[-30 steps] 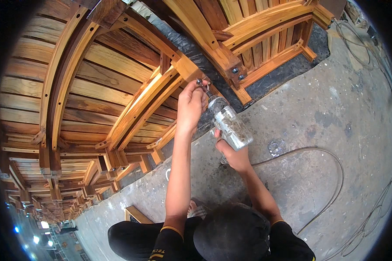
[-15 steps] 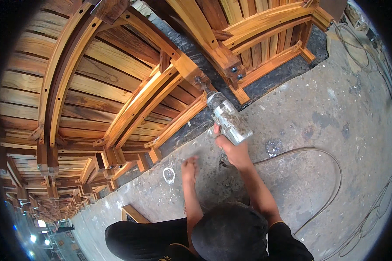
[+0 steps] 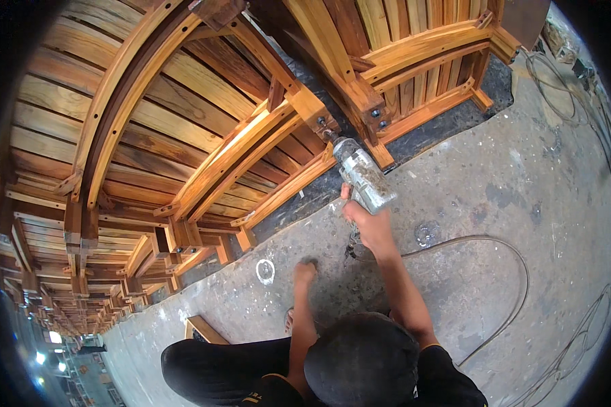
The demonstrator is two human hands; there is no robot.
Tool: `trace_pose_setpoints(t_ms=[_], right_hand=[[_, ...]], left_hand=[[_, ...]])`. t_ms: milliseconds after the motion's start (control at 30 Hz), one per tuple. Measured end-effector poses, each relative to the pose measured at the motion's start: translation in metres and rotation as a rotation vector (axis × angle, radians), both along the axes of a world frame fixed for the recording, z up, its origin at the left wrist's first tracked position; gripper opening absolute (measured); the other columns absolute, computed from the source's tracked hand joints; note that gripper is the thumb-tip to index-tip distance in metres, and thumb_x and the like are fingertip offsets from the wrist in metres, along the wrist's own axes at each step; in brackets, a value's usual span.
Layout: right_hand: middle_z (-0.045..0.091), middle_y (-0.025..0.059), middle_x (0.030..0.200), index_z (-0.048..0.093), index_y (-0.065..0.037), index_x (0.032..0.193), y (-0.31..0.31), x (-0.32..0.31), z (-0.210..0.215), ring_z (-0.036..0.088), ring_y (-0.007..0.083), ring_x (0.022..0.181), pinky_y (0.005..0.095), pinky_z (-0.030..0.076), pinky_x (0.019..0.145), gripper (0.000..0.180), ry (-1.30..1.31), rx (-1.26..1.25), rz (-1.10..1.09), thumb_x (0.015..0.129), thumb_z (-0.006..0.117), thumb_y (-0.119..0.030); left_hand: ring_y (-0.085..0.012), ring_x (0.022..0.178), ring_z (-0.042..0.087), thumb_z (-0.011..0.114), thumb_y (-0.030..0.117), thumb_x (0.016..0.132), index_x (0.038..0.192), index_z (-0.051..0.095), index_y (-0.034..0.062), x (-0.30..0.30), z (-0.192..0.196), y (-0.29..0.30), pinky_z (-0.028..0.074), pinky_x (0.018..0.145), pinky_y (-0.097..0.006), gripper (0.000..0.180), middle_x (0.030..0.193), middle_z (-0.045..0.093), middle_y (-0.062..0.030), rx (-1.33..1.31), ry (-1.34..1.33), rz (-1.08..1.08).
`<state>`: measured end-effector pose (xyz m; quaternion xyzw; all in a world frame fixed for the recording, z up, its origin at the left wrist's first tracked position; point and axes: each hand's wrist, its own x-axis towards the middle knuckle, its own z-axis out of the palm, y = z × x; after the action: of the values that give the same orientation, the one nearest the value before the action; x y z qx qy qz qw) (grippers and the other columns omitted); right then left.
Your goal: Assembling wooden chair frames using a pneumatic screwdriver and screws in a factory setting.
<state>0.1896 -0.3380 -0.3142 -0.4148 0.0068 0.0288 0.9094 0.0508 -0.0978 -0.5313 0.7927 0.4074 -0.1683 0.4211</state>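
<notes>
My right hand [image 3: 368,220] grips a grey, scuffed impact wrench [image 3: 364,176] by its handle. The wrench's narrow front end meets the end of a wooden block [image 3: 304,105] on a slatted frame, beside a dark bolt head [image 3: 321,120]. Whether its tip sits on a second bolt is hidden. Lower and to the left, my left hand [image 3: 305,273] hovers over the concrete floor with curled fingers. Something small and dark shows at its fingertips, too small to name. On the neighbouring frame's post [image 3: 365,102], two bolt heads [image 3: 379,119] stick out.
Curved slatted wooden frames [image 3: 149,122] line the left in a long row, resting on black sheeting [image 3: 448,139]. A hose [image 3: 516,254] loops over the floor from the wrench. More coiled cables [image 3: 557,88] lie far right. A short wooden piece [image 3: 210,330] lies near my left knee.
The view has shifted slightly, so the frames sit further right. The fingers of my left hand have curled in more. The wrench stays at the same block end.
</notes>
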Motion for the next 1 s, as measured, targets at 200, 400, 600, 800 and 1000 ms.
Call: trace_pose_setpoints(t_ms=[200, 400, 600, 800, 1000], right_hand=[[0.055, 0.0032, 0.086, 0.056, -0.001, 0.099, 0.000, 0.002, -0.013, 0.046, 0.0081, 0.060, 0.0232, 0.036, 0.050, 0.033, 0.006, 0.003, -0.021, 0.069, 0.051, 0.011], [0.054, 0.0032, 0.083, 0.055, -0.001, 0.096, 0.008, 0.000, -0.011, 0.045, 0.0074, 0.058, 0.0227, 0.036, 0.049, 0.031, -0.021, 0.001, -0.022, 0.068, 0.051, 0.012], [0.054, 0.0026, 0.081, 0.054, -0.001, 0.095, 0.004, -0.001, -0.005, 0.045, 0.0068, 0.058, 0.0224, 0.036, 0.049, 0.030, 0.029, -0.029, -0.007, 0.068, 0.050, 0.011], [0.055, -0.0001, 0.082, 0.057, -0.003, 0.094, -0.018, -0.037, -0.004, 0.049, 0.0080, 0.067, 0.0234, 0.041, 0.057, 0.029, -0.038, -0.150, 0.020, 0.067, 0.056, 0.007], [0.063, 0.0039, 0.099, 0.059, -0.002, 0.103, -0.050, -0.128, -0.033, 0.058, 0.0143, 0.087, 0.0315, 0.046, 0.077, 0.032, -0.164, -0.373, 0.183, 0.071, 0.066, -0.004]], left_hand=[[-0.0099, 0.039, 0.028, 0.045, 0.014, 0.083, 0.088, 0.059, 0.0073, 0.006, 0.047, -0.020, 0.023, 0.038, -0.027, 0.017, 0.047, 0.030, 0.0030, -0.694, -0.124, 0.408], [-0.0088, 0.042, 0.022, 0.042, 0.014, 0.086, 0.099, 0.055, 0.0074, 0.002, 0.058, -0.023, 0.018, 0.039, -0.026, 0.019, 0.050, 0.022, 0.0054, -0.903, -0.277, 0.656], [-0.0082, 0.042, 0.022, 0.041, 0.014, 0.085, 0.096, 0.056, 0.0063, -0.005, 0.062, -0.019, 0.018, 0.038, -0.024, 0.021, 0.051, 0.023, 0.0061, -0.833, -0.044, 0.516], [-0.0069, 0.038, 0.027, 0.040, 0.015, 0.084, 0.084, 0.059, 0.0056, -0.020, 0.035, -0.034, 0.019, 0.035, -0.023, 0.021, 0.051, 0.032, 0.0053, -0.625, 0.158, 0.216], [-0.0093, 0.050, 0.048, 0.040, 0.006, 0.084, 0.095, 0.055, 0.0061, 0.024, 0.043, -0.027, 0.036, 0.043, -0.021, 0.019, 0.068, 0.051, 0.0008, -1.175, -0.182, 0.658]])
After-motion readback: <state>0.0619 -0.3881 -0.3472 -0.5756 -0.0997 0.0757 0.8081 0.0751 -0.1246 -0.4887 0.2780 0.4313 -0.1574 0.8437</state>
